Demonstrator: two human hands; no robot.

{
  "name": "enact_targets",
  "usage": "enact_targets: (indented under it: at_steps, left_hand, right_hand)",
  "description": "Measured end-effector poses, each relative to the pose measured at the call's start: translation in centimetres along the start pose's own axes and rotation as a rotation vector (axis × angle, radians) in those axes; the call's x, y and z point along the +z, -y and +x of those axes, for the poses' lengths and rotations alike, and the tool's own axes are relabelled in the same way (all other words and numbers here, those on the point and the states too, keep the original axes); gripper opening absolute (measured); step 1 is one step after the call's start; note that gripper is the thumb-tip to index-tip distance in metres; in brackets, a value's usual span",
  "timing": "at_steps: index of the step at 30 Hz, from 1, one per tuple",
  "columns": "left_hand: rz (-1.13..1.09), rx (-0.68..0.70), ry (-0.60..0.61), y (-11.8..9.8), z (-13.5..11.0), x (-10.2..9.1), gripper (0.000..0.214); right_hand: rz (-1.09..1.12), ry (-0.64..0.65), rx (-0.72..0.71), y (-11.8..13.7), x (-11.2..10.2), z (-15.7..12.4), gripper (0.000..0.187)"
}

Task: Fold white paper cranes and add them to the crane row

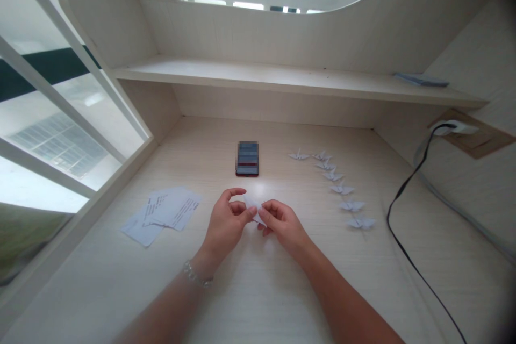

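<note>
Bare forearms (342,290), bare fingers (234,192), pale, shiny, beaded-looking bracelet (195,276) around the left wrist (207,259)

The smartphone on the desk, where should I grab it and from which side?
Probably pinch the smartphone by its two long edges, left and right, coming down from above. It lies flat, with those edges facing sideways. The near side looks awkward, because the left hand and right hand are there, holding folded paper.

The desk (215,153) is open between paper sheets (173,212) and phone (247,159); paper cranes (342,190) obstruct beyond the right hand (282,220).
</note>
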State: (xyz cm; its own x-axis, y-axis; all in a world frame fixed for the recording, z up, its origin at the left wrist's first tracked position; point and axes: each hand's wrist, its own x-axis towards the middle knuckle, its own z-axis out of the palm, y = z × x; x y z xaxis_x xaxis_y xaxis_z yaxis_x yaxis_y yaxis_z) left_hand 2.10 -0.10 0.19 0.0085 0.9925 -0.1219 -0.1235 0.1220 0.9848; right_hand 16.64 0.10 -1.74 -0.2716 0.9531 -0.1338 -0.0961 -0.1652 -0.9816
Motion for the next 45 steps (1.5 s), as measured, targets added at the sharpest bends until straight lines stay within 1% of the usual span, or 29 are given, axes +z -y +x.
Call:
enact_targets:
  at_steps: [2, 4, 6, 8, 10, 12, 13, 17, 21, 25, 29, 32, 34, 37, 39, 42, 43, 44, 45]
  left_hand:
    - [0.033, -0.002, 0.044, 0.0, -0.1, 0.1, 0.046]
    - [0.021, -0.022, 0.095, -0.1, -0.1, 0.1, 0.044]
    - [-0.009, -0.053, 0.141, -0.3, -0.1, 0.2, 0.042]
    - [-0.021, -0.076, 0.149, -0.4, 0.0, 0.2, 0.041]
    - [-0.019, -0.081, 0.115, -0.4, 0.0, 0.2, 0.04]
    - [-0.026, -0.081, 0.075, -0.4, 0.0, 0.2, 0.04]
    - [-0.039, -0.081, 0.073, -0.4, 0.0, 0.1, 0.041]
    - [-0.134, -0.076, 0.16, -0.5, 0.0, 0.0, 0.039]
    - [-0.276, -0.079, 0.196, -0.5, 0.0, -0.1, 0.027]
    - [-0.391, -0.105, 0.235, -0.4, -0.1, 0.0, 0.022]
    - [-0.423, -0.122, 0.26, -0.4, -0.1, 0.0, 0.021]
    - [-0.387, -0.125, 0.246, -0.5, 0.0, -0.1, 0.019]
    - [-0.32, -0.109, 0.208, -0.6, 0.0, -0.1, 0.019]
    - [-0.169, -0.072, 0.164, -0.6, 0.1, -0.2, 0.022]
    - [-0.08, -0.045, 0.141, -0.5, 0.1, -0.3, 0.022]
    - [-0.022, 0.001, 0.07, -0.2, 0.3, -0.3, 0.026]
    - [-0.017, 0.014, 0.045, 0.0, 0.3, -0.3, 0.027]
    - [-0.015, 0.028, 0.021, 0.1, 0.4, -0.2, 0.028]
    - [-0.013, 0.044, 0.002, 0.2, 0.4, -0.1, 0.027]
  right_hand:
    - [0.012, -0.075, -0.046, -0.1, 0.0, 0.1, 0.027]
    - [0.03, -0.117, -0.07, -0.3, 0.0, 0.3, 0.025]
    - [0.063, -0.126, -0.049, -0.4, 0.0, 0.4, 0.025]
    - [0.1, -0.124, -0.002, -0.5, 0.1, 0.4, 0.026]
    - [0.117, -0.105, 0.037, -0.4, 0.2, 0.4, 0.027]
    - [0.116, -0.084, 0.04, -0.2, 0.3, 0.2, 0.028]
    - [0.112, -0.078, 0.03, 0.0, 0.3, 0.2, 0.028]
    - [0.17, -0.036, 0.023, 0.5, 0.1, -0.2, 0.03]
    - [0.326, 0.09, 0.093, 1.2, 0.0, -0.6, 0.028]
    - [0.384, 0.153, 0.162, 1.5, -0.1, -0.9, 0.03]
    - [0.399, 0.18, 0.188, 1.5, -0.3, -1.0, 0.032]
    - [0.374, 0.176, 0.169, 1.3, -0.4, -0.9, 0.031]
    - [0.319, 0.157, 0.129, 1.1, -0.5, -0.7, 0.03]
    - [0.154, 0.105, 0.05, 0.7, -0.6, -0.3, 0.029]
    - [0.01, 0.007, -0.028, 0.6, -0.6, -0.1, 0.028]
    - [-0.248, -0.254, -0.187, 0.7, -0.5, -0.2, 0.02]
    - [-0.325, -0.313, -0.228, 0.8, -0.4, -0.3, 0.018]
    - [-0.373, -0.323, -0.251, 1.0, -0.2, -0.4, 0.016]
    - [-0.393, -0.296, -0.26, 1.1, 0.0, -0.5, 0.016]
